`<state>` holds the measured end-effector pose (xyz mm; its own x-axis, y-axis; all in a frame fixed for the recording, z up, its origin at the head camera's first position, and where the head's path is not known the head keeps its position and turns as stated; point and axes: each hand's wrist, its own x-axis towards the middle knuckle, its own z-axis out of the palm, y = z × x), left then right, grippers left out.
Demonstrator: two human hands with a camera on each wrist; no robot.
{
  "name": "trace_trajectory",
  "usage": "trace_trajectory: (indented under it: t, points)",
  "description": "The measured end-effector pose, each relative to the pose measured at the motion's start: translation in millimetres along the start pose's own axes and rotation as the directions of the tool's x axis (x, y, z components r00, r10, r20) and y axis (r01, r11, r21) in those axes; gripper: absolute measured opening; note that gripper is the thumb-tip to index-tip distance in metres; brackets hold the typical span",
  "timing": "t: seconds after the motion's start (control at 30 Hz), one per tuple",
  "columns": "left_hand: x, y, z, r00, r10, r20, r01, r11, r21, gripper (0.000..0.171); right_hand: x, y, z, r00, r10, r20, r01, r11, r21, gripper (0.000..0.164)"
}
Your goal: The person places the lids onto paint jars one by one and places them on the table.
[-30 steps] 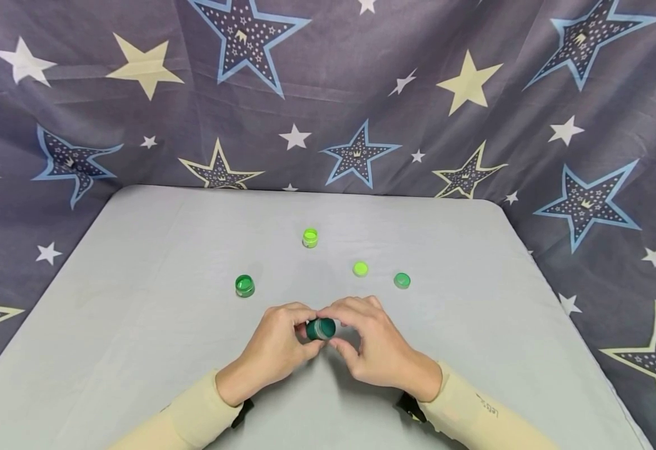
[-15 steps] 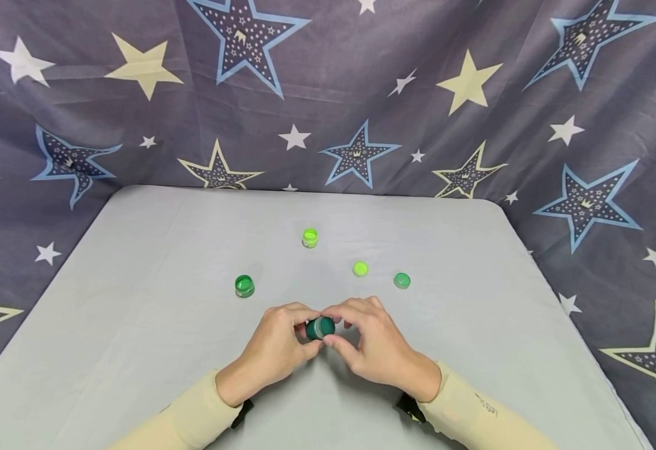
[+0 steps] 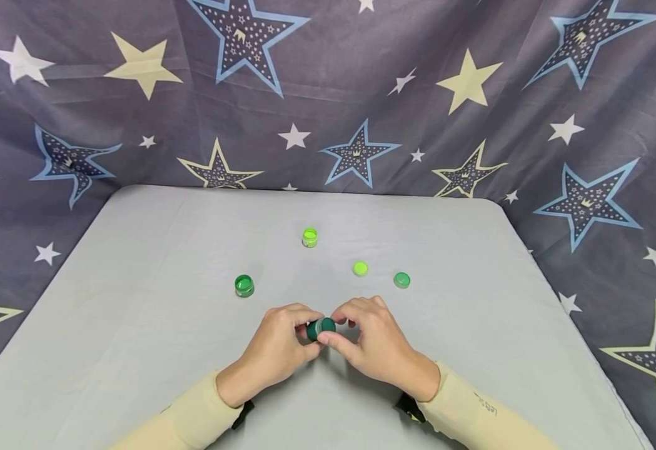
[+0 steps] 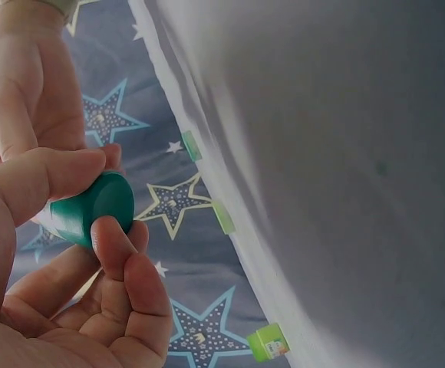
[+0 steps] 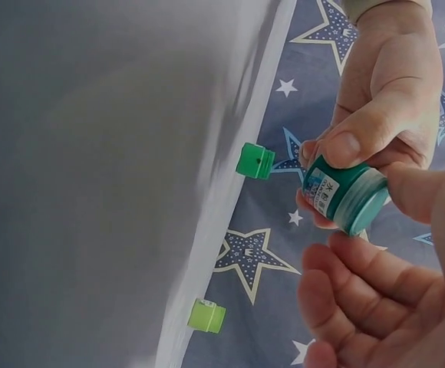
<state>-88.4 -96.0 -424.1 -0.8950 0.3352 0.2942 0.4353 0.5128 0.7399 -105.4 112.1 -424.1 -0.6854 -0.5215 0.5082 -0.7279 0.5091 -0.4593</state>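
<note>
A small dark green paint jar (image 3: 313,330) lies tilted between both hands near the front of the table. My left hand (image 3: 276,342) grips its body with thumb and fingers. In the right wrist view a white printed label (image 5: 324,192) shows on the jar, and its lid (image 5: 370,208) faces the right hand. The right hand (image 3: 383,345) has its thumb on the lid's near edge, with the fingertips at the opposite edge, pinching it. The left wrist view shows the jar's rounded green base (image 4: 113,201) between the left fingers.
An uncapped green jar (image 3: 244,287) stands to the left on the grey-covered table (image 3: 136,300). Farther back is an uncapped lime jar (image 3: 309,239). A lime lid (image 3: 360,269) and a green lid (image 3: 402,280) lie to the right. A star-patterned cloth (image 3: 328,94) hangs behind.
The right thumb has shifted left across the lid, and the right fingers have drawn back to its far right edge. The left hand and the jar have hardly moved.
</note>
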Motion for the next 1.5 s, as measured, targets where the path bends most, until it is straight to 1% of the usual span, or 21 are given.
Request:
trace_trajectory:
  t: [0.3, 0.4, 0.47, 0.53, 0.63, 0.73, 0.83, 0.93, 1.2, 1.5]
  points:
    - [0.1, 0.5, 0.0, 1.000, 0.009, 0.001, -0.009, 1.000, 0.004, 0.028, -0.8, -0.6, 0.3, 1.000, 0.026, 0.003, -0.026, 1.000, -0.015, 0.026]
    - [0.2, 0.5, -0.2, 1.000, 0.010, -0.004, -0.010, 1.000, 0.005, 0.028, -0.4, -1.1, -1.3, 0.999, 0.040, 0.012, -0.039, 0.999, -0.012, 0.029]
    - [0.2, 0.7, -0.4, 1.000, 0.008, -0.008, -0.008, 1.000, 0.008, 0.028, -0.2, -1.1, -2.4, 0.999, 0.035, 0.015, -0.035, 0.999, -0.002, 0.032]
    - [0.3, 0.8, -0.6, 1.000, 0.007, -0.011, -0.007, 1.000, 0.009, 0.028, -0.2, -0.7, -3.6, 1.000, 0.015, 0.018, -0.015, 1.000, 0.017, 0.037]
    - [0.2, 0.6, -1.2, 1.000, 0.012, -0.013, -0.012, 1.000, 0.012, 0.028, -0.2, -0.2, -4.6, 0.999, -0.038, 0.031, 0.037, 0.998, 0.051, 0.042]
    - [0.0, 0.0, -1.4, 1.000, 0.022, -0.011, -0.022, 1.000, 0.010, 0.027, 0.1, -0.4, -5.0, 0.995, -0.085, 0.052, 0.081, 0.994, 0.077, 0.044]
    - [-0.1, -0.4, -1.6, 1.000, 0.028, -0.010, -0.028, 1.000, 0.010, 0.026, 0.2, -1.3, -4.9, 0.992, -0.105, 0.069, 0.099, 0.991, 0.085, 0.043]
    - [-0.1, -0.5, -1.6, 0.999, 0.031, -0.010, -0.031, 0.999, 0.010, 0.025, 0.2, -1.9, -4.5, 0.992, -0.106, 0.073, 0.100, 0.991, 0.083, 0.040]
    - [0.0, -0.5, -0.9, 0.999, 0.031, -0.012, -0.031, 1.000, 0.004, 0.024, 0.9, 0.3, -3.1, 0.991, -0.129, 0.037, 0.126, 0.989, 0.076, 0.034]
    - [0.5, -0.4, -0.7, 1.000, 0.022, -0.013, -0.022, 1.000, 0.004, 0.026, 0.8, -0.4, -1.6, 0.995, -0.098, 0.016, 0.097, 0.993, 0.064, 0.027]
